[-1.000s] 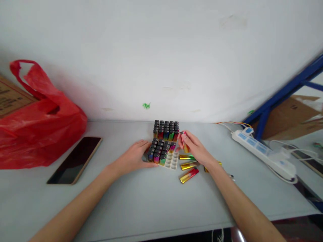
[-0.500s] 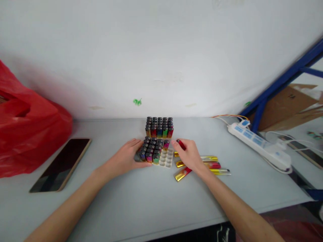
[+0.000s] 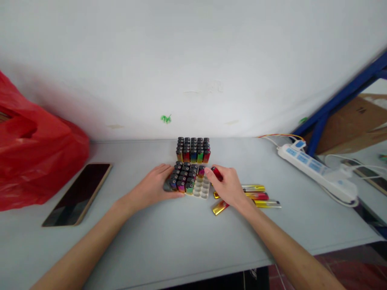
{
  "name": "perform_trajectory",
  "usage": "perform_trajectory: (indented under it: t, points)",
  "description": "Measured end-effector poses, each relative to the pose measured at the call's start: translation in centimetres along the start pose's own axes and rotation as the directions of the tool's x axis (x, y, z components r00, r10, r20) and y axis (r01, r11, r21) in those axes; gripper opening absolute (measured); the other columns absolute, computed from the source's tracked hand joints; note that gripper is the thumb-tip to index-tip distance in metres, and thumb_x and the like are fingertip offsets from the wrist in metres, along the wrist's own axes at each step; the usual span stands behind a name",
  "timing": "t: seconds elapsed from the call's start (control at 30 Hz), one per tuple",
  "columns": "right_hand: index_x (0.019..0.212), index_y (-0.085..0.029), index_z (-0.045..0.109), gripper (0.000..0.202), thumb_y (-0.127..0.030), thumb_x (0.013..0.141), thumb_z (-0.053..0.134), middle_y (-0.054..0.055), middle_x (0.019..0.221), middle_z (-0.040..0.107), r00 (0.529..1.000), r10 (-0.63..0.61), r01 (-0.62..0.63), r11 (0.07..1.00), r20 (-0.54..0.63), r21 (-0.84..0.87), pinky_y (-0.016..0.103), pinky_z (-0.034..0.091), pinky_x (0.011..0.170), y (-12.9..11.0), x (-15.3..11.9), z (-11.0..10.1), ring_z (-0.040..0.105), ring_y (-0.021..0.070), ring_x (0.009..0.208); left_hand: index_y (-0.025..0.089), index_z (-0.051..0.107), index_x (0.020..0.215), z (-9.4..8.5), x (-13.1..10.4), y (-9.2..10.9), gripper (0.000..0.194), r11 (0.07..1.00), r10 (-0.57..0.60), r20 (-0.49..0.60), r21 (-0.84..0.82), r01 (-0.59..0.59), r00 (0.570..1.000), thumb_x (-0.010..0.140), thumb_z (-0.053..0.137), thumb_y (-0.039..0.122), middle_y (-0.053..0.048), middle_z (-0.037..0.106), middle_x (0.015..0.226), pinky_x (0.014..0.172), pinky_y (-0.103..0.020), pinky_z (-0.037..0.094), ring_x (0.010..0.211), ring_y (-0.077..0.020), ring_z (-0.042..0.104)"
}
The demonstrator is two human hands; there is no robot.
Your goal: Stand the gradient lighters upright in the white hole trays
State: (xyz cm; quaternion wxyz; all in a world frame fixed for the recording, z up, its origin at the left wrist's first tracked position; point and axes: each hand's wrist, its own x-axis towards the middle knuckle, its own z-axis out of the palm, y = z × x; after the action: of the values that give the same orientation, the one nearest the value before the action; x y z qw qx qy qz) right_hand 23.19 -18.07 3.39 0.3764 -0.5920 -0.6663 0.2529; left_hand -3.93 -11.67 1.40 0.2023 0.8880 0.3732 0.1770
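Observation:
My left hand [image 3: 157, 183] is wrapped round the left side of a white lighter tray [image 3: 201, 189], in front of me on the table. Several black-topped lighters [image 3: 183, 175] with shiny coloured bodies stand upright in its left columns. Round hollows show bare at its right side, with one purple lighter [image 3: 201, 171] at the back of that part. My right hand [image 3: 227, 183] grips a red lighter [image 3: 216, 173] at the tray's right edge, its thumb close to the purple one. Whether they touch I cannot tell. Gold, red and yellow lighters [image 3: 220, 207] lie loose under and beside this hand.
Behind the tray stands a full block of upright lighters [image 3: 193, 151]. A phone [image 3: 77, 195] and a red plastic bag [image 3: 39, 161] are at left. To the right lie a white power strip [image 3: 317, 173] with cables, a blue frame [image 3: 338, 104] and a cardboard box [image 3: 350, 125].
My right hand, with the red lighter, has come slightly left toward the purple lighter in the tray. The whole view has shifted a little; my left hand keeps its hold.

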Motion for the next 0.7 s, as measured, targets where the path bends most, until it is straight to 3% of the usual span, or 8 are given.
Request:
perform_trajectory:
  t: [0.2, 0.33, 0.43, 0.53, 0.7]
  points:
    - [0.064, -0.025, 0.038, 0.034, -0.037, 0.095, 0.050, -0.007, 0.053, 0.037, 0.999, -0.046, 0.047, 0.998, 0.012, -0.050, 0.028, 0.026, 0.055, -0.2, -0.1, -0.3, 0.033, 0.0107, 0.051, 0.022, 0.072, 0.106, 0.0, 0.0, 0.0, 0.057, 1.000, -0.002, -0.002, 0.004, 0.002, 1.000, 0.080, 0.085, 0.070, -0.011, 0.077, 0.110, 0.096, -0.049, 0.060, 0.106, -0.0355, 0.073]
    - [0.071, -0.026, 0.043, 0.036, -0.043, 0.102, 0.051, -0.007, 0.055, 0.045, 0.998, -0.061, 0.061, 0.996, 0.000, -0.066, 0.028, 0.029, 0.057, -0.3, -0.3, -0.5, 0.037, 0.0118, 0.051, 0.020, 0.071, 0.109, -0.2, 0.0, 0.4, 0.057, 0.999, -0.022, 0.015, 0.024, 0.021, 1.000, 0.080, 0.086, 0.067, -0.011, 0.076, 0.111, 0.099, -0.048, 0.058, 0.107, -0.0349, 0.071]
    - [0.086, -0.025, 0.054, 0.033, -0.050, 0.108, 0.051, -0.006, 0.061, 0.054, 0.999, -0.053, 0.053, 0.996, 0.013, -0.066, 0.028, 0.035, 0.060, -0.3, -0.3, -0.7, 0.047, 0.0145, 0.053, 0.016, 0.071, 0.112, -0.5, 0.0, 0.9, 0.057, 0.999, -0.031, 0.046, 0.046, 0.029, 0.998, 0.083, 0.086, 0.062, -0.013, 0.075, 0.113, 0.101, -0.046, 0.056, 0.110, -0.0345, 0.070]
    - [0.094, -0.025, 0.055, 0.029, -0.047, 0.112, 0.047, -0.002, 0.071, 0.062, 0.996, -0.092, 0.090, 0.991, -0.011, -0.103, 0.030, 0.041, 0.066, 0.0, -0.2, -1.0, 0.057, 0.0181, 0.064, 0.017, 0.070, 0.113, -0.7, 0.1, 1.3, 0.056, 0.998, -0.039, 0.061, 0.055, 0.035, 0.997, 0.083, 0.086, 0.062, -0.013, 0.075, 0.115, 0.102, -0.046, 0.056, 0.111, -0.0345, 0.070]
    - [0.097, -0.023, 0.063, 0.030, -0.043, 0.114, 0.048, 0.008, 0.098, 0.066, 0.952, -0.305, 0.304, 0.930, 0.028, -0.205, 0.036, 0.051, 0.088, 0.6, 0.0, -1.7, 0.064, 0.0239, 0.094, 0.019, 0.072, 0.110, -0.6, 0.1, 1.0, 0.059, 0.999, -0.048, 0.026, 0.026, 0.048, 0.998, 0.078, 0.087, 0.067, -0.013, 0.077, 0.113, 0.101, -0.050, 0.058, 0.110, -0.0366, 0.071]
